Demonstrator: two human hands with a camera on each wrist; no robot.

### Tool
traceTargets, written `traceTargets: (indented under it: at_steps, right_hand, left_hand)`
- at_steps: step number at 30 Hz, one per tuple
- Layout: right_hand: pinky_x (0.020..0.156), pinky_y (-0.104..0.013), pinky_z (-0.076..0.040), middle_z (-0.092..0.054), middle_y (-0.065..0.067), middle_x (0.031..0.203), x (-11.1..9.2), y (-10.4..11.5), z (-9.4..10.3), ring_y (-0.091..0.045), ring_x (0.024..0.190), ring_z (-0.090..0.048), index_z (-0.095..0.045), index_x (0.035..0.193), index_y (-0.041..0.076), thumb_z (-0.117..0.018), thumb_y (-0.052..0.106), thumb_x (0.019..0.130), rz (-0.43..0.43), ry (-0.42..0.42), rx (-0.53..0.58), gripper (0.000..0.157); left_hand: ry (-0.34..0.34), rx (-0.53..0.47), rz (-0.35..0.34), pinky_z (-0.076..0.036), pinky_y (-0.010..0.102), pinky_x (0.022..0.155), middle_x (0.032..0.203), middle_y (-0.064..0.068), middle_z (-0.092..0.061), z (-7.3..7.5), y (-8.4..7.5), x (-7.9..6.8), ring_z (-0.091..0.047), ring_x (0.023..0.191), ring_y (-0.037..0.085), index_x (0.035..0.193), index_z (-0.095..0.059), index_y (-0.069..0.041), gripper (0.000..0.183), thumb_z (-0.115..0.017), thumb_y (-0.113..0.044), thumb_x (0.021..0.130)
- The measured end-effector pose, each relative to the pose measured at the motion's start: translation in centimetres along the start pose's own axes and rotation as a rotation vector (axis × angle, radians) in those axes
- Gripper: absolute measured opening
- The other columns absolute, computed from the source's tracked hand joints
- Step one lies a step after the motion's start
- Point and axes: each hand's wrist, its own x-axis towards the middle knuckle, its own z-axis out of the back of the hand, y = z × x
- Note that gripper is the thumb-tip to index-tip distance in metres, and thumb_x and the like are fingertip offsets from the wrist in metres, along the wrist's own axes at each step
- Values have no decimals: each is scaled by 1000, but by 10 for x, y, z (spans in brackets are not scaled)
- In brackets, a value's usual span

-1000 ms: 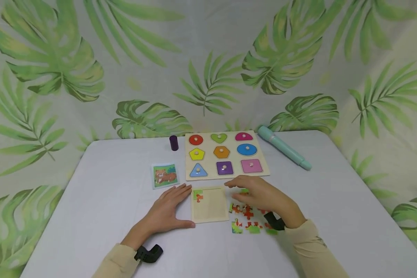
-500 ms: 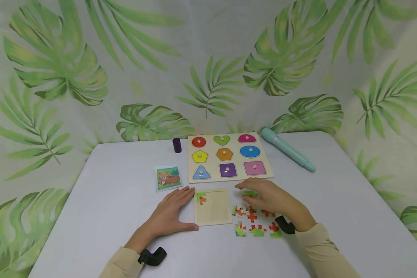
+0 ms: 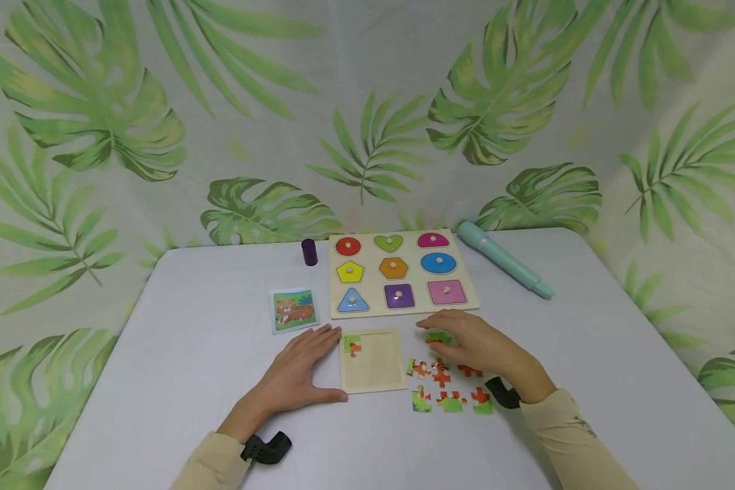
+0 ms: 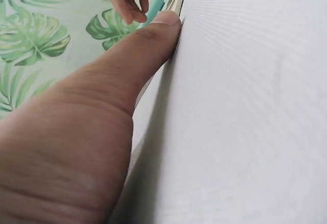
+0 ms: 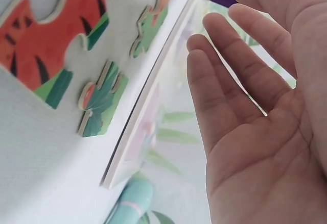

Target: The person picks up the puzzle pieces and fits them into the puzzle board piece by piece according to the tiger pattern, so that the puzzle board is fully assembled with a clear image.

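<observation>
A square wooden puzzle tray (image 3: 375, 366) lies on the table with one green-and-orange jigsaw piece (image 3: 352, 346) in its upper left corner. Along the tray's left side rests my left hand (image 3: 297, 373), fingertips at the upper left corner and thumb at the lower left one. My right hand (image 3: 480, 346) hovers over loose jigsaw pieces (image 3: 441, 374) right of the tray, its fingers loosely bent and nothing in them. From the right wrist, the palm shows bare, beside a green piece (image 5: 104, 101) and a larger orange striped piece (image 5: 56, 35). The right hand partly covers the upper pieces in the head view.
Behind the tray lies a knobbed shape board (image 3: 404, 273). A picture card of a brown animal (image 3: 295, 310) is at its left, with a dark purple cylinder (image 3: 309, 252) farther back. A mint-green wand-like tube (image 3: 505, 260) lies at the back right.
My right hand has shifted right, away from the tray, uncovering more of the loose pieces on the right. The left hand stays beside the tray. The head view sways slightly.
</observation>
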Motion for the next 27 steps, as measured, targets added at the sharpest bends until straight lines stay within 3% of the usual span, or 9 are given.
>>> traceTargets:
  at_steps: [9, 27]
  right_hand:
    - [107, -51, -52, -68, -3, 135, -6, -4, 2, -27, 129, -60, -68, 135, 11, -75, 23, 96, -31, 14, -5, 42]
    - [106, -52, -53, -69, -4, 131, -9, -18, -2, -28, 125, -61, -68, 134, 10, -76, 19, 95, -79, 24, -48, 41]
  left_hand:
    - [7, -9, 14, -22, 51, 128, 166, 3, -37, 0, -1, -1, -28, 156, 24, 160, -40, -13, 109, -78, -72, 76]
    - [10, -9, 26, -22, 51, 128, 166, 4, -37, 1, -1, 0, -28, 157, 24, 160, -39, -14, 108, -79, -70, 76]
